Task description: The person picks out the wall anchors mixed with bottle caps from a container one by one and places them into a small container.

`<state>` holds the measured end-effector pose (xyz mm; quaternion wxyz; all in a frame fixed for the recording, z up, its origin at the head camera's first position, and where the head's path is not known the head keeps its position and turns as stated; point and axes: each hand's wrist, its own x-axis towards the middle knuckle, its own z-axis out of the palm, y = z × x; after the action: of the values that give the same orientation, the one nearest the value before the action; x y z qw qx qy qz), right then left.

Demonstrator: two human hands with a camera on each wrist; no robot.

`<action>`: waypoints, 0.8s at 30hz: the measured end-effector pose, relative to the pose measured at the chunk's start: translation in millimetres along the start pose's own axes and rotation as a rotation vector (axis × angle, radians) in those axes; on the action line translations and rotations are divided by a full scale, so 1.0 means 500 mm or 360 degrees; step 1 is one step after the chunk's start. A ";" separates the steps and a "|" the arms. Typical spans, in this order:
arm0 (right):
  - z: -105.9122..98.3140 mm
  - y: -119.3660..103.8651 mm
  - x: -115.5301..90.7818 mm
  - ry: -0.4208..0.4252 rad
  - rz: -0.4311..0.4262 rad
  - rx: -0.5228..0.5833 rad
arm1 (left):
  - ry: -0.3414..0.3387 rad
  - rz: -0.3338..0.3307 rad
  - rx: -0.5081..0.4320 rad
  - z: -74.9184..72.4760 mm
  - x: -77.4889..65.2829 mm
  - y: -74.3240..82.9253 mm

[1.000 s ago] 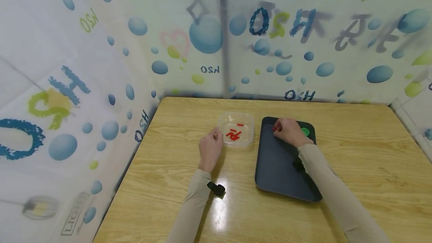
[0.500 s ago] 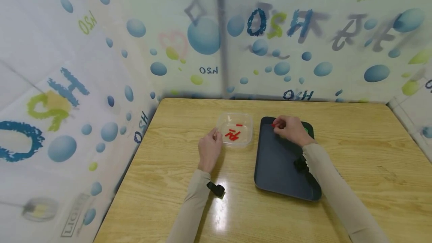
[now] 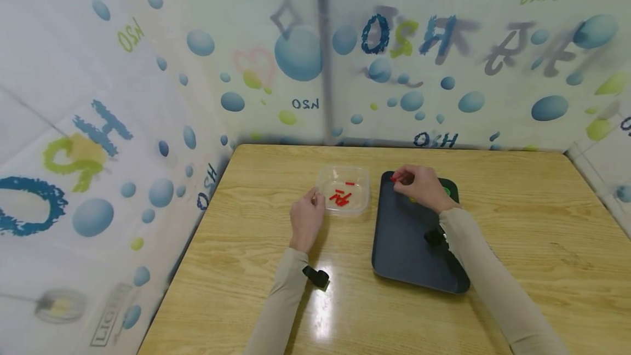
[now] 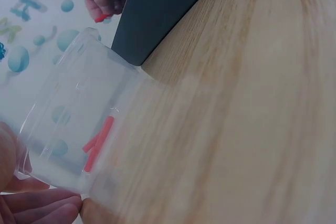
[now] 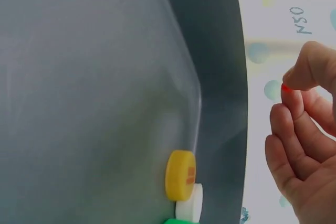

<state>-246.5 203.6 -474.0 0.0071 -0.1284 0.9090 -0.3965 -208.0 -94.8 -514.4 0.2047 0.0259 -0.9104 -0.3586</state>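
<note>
My left hand (image 3: 307, 221) grips the near left rim of a clear plastic container (image 3: 358, 196). Several short red sticks (image 3: 340, 199) lie on its bottom; two red sticks (image 4: 100, 144) show through its wall in the left wrist view. Over the far left corner of a dark grey tray (image 3: 404, 245), my right hand (image 3: 425, 186) pinches a small red piece (image 3: 393, 179) between thumb and index finger. Only its red tip (image 5: 285, 87) shows in the right wrist view. The other fingers there are loosely bent.
Inside the tray, by its far wall, are a yellow cap-like disc (image 5: 180, 176), a white one (image 5: 190, 203) and a green one (image 3: 447, 191), partly behind the right hand in the head view. A wooden table (image 3: 246, 223) carries everything, with printed curtains (image 3: 276, 86) behind it.
My right hand has shifted left and slightly farther away with the red piece, to the tray's far left corner. A yellow disc now shows beneath it. The left hand stays on the container.
</note>
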 end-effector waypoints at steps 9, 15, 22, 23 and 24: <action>0.002 -0.029 0.012 -0.0013 -0.0021 0.0031 | 0.0003 -0.0014 0.0020 0.000 0.001 0.000; 0.008 -0.048 0.024 -0.0046 -0.0083 0.0059 | -0.0025 -0.0028 0.0040 -0.002 0.001 0.001; 0.020 -0.068 0.041 -0.0068 -0.0172 0.0049 | -0.0031 -0.0060 0.0042 -0.005 0.001 0.005; 0.023 -0.070 0.044 -0.0073 -0.0174 0.0045 | -0.0036 -0.0064 0.0037 -0.005 0.000 0.005; 0.025 -0.072 0.046 -0.0079 -0.0178 0.0043 | -0.0039 -0.0066 0.0029 -0.005 0.000 0.004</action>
<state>-259.2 165.9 -454.5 0.0093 -0.1887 0.8946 -0.4050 -207.0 -94.6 -511.3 0.1858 0.0421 -0.9154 -0.3547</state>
